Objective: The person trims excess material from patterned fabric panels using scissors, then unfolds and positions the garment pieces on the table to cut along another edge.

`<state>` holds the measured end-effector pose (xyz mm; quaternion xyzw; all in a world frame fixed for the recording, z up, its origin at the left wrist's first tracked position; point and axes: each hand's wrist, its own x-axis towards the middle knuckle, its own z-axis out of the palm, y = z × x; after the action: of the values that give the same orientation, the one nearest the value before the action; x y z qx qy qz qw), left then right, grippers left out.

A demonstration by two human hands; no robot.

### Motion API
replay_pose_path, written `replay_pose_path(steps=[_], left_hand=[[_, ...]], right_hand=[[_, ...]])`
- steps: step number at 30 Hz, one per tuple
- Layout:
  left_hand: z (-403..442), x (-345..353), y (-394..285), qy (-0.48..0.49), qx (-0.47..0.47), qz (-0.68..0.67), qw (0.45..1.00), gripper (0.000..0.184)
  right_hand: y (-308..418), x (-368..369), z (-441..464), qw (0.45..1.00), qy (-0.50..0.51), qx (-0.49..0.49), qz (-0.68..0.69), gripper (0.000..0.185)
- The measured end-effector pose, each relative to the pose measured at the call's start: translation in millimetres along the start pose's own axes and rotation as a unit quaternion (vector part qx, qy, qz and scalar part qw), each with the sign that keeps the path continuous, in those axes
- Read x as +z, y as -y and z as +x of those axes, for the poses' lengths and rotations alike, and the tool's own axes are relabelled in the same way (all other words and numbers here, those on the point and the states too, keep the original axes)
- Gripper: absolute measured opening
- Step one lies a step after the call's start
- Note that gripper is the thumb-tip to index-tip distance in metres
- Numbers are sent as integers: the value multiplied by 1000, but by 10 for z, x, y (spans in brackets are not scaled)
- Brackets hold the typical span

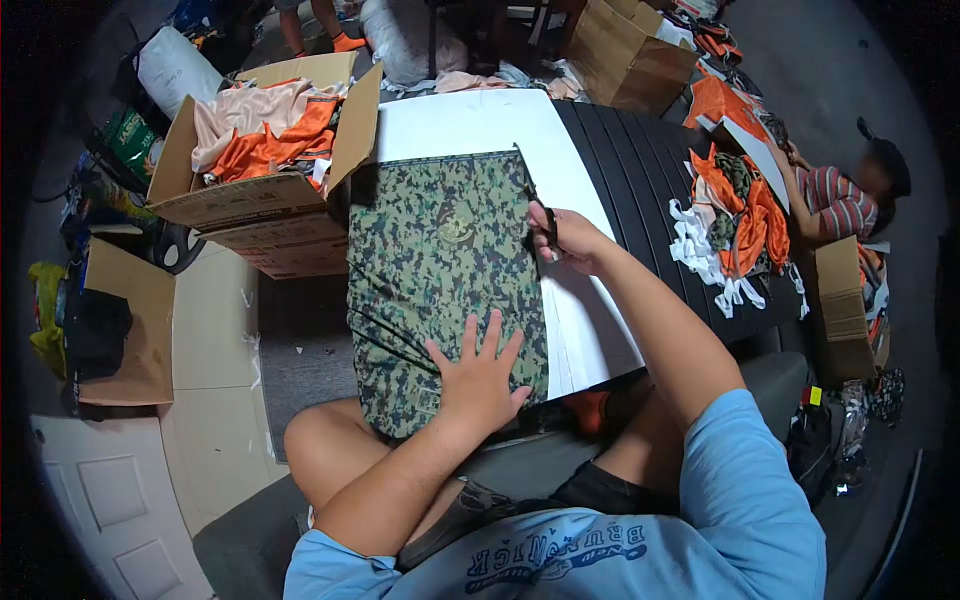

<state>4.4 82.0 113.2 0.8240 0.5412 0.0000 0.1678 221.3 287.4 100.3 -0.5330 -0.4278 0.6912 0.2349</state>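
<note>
A camouflage-patterned cloth piece [430,260] with a faint round emblem lies flat over the white board in front of me, its lower end reaching toward my lap. My left hand [475,380] rests on its lower part, fingers spread and palm down. Folds run across the cloth to the left of that hand. At the cloth's right edge, my right hand [570,240] is closed around black-handled scissors [552,228]. Their blades are hard to separate from the dark edge of the cloth.
The white board [480,118] lies on a black ribbed surface [625,170]. Left stands a carton [240,195] of orange and peach garments. Orange clothes with white straps [745,220] are piled at right, near a person in a striped shirt [845,205]. Another carton [635,60] stands behind.
</note>
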Motion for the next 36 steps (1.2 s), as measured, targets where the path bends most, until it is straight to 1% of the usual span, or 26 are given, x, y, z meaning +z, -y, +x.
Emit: replay_pose_path(steps=[4, 5, 9, 10, 14, 15, 16, 17, 19, 21, 22, 24, 26, 27, 29, 30, 32, 34, 35, 36], left_hand=[[-20, -51, 55, 12, -2, -2, 1000, 79], [-26, -53, 56, 13, -1, -3, 1000, 79], [-32, -100, 85, 15, -4, -8, 1000, 78], [-17, -113, 83, 15, -2, -8, 1000, 78], [14, -156, 117, 1, 13, 3, 1000, 74], [66, -211, 154, -2, 12, -40, 999, 70], [170, -275, 210, -5, 11, -82, 997, 66], [324, -324, 307, -3, 13, -82, 997, 66], [704, -352, 587, -4, -9, -159, 987, 59], [1016, -100, 895, -187, 27, -87, 978, 56], [1091, -22, 922, -185, 29, -85, 979, 56], [1149, 111, 958, -282, -50, 29, 958, 55], [1119, 145, 891, -295, -55, 42, 953, 55], [1107, 153, 835, -309, -61, 51, 948, 54], [1097, 176, 734, -335, -70, 72, 937, 54], [1044, 119, 685, -331, -68, 78, 938, 54], [861, -51, 606, -241, -75, 31, 967, 51], [765, -205, 554, -154, -86, -17, 984, 49], [769, -211, 579, -151, -86, -11, 985, 49], [772, -219, 624, -135, -93, -61, 985, 48]], right_hand=[[80, -55, -137, 987, -134, -76, -37, 52], [77, -104, -159, 987, -135, -75, -38, 52], [133, -336, -253, 991, -130, -9, -40, 52], [157, -374, -273, 990, -132, -10, -40, 52], [136, -472, -339, 997, -28, 75, -11, 59], [154, -467, -378, 997, -28, 75, -10, 59], [182, -460, -447, 995, -20, 95, -12, 60], [213, -443, -543, 993, -12, 115, -13, 62], [243, -403, -744, 988, 3, 154, -14, 65], [244, -322, -929, 987, -2, 158, -3, 66], [237, -256, -1014, 987, -5, 163, 5, 67], [130, -117, -1155, 984, -9, 175, 24, 69], [-86, -27, -1254, 974, 23, 185, 132, 66], [-171, 94, -1334, 974, 26, 183, 135, 66], [-282, 343, -1446, 973, 6, 145, 181, 65], [-282, 365, -1427, 972, 9, 145, 187, 65], [-263, 378, -1345, 970, 2, 143, 199, 63], [-198, 328, -1244, 969, -5, 138, 204, 62], [-177, 282, -1209, 968, -1, 137, 209, 62], [-171, 221, -1184, 963, 18, 137, 232, 61]])
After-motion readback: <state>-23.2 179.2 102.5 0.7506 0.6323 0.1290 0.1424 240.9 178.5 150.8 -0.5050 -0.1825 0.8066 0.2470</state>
